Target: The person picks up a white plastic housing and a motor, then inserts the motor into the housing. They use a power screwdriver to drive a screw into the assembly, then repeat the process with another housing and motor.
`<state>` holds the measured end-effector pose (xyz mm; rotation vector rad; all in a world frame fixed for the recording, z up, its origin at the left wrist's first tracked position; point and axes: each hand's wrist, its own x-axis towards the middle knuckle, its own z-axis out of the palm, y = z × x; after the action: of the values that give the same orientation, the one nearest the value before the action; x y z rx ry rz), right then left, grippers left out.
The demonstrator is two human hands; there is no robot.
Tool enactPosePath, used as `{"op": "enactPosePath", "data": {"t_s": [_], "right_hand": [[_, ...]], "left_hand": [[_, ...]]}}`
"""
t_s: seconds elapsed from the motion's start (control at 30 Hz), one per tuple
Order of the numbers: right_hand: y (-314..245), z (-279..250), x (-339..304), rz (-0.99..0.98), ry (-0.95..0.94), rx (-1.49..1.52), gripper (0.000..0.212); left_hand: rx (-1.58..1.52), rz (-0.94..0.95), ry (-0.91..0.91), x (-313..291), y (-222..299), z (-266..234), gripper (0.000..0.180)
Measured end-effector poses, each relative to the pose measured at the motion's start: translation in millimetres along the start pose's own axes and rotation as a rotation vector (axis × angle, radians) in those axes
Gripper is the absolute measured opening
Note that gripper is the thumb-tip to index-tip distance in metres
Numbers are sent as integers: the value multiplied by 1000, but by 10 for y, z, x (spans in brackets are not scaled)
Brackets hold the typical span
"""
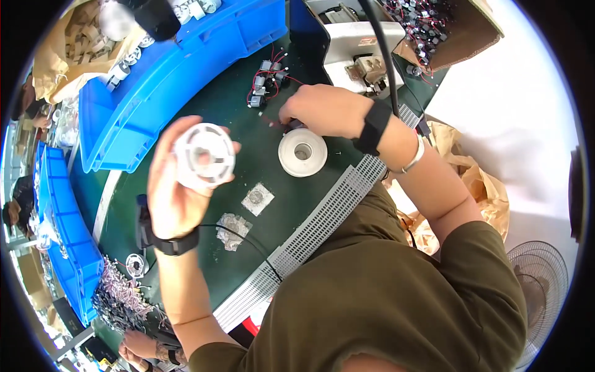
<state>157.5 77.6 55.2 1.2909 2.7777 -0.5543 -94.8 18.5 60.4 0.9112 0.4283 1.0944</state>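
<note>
My left hand (pixel 170 195) is raised over the left part of the green bench, its fingers wrapped round a white round plastic housing (pixel 189 170) with curved slots and a centre opening. Farther right, my right hand (pixel 313 108) is closed with its fingertips low over the bench. Something small and dark shows under those fingertips, too hidden to name. Just nearer than this hand stands a white round piece (pixel 289 159) with a hole in its middle. Beyond it lies a group of small motors (pixel 263 84) with red wires.
A large blue bin (pixel 186 74) holding white parts borders the bench. A metal machine (pixel 362 43) and a carton of motors (pixel 434 31) stand far right. Crumpled clear film (pixel 234 232) and a small square piece (pixel 258 199) lie nearby. Another person's hands (pixel 139 344) work lower left by a wire heap.
</note>
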Motion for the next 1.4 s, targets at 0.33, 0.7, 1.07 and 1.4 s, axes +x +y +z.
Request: {"op": "enactPosePath", "data": {"t_s": [0.33,0.7,1.07,1.4], "right_hand": [[139,47,274,-197,-37,-16,12],[102,-53,219,-163,387,17,13],[66,-331,45,-327,594,402,21],[49,-214,-549,-230,372,1023,22]], "left_hand": [[-345,-103,46,13,-402,22,50],[-380,-81,122,-142,-485,-9,49],[-50,56,118,45,-731,312,55],[680,387,2,153,-1067,314,61]]}}
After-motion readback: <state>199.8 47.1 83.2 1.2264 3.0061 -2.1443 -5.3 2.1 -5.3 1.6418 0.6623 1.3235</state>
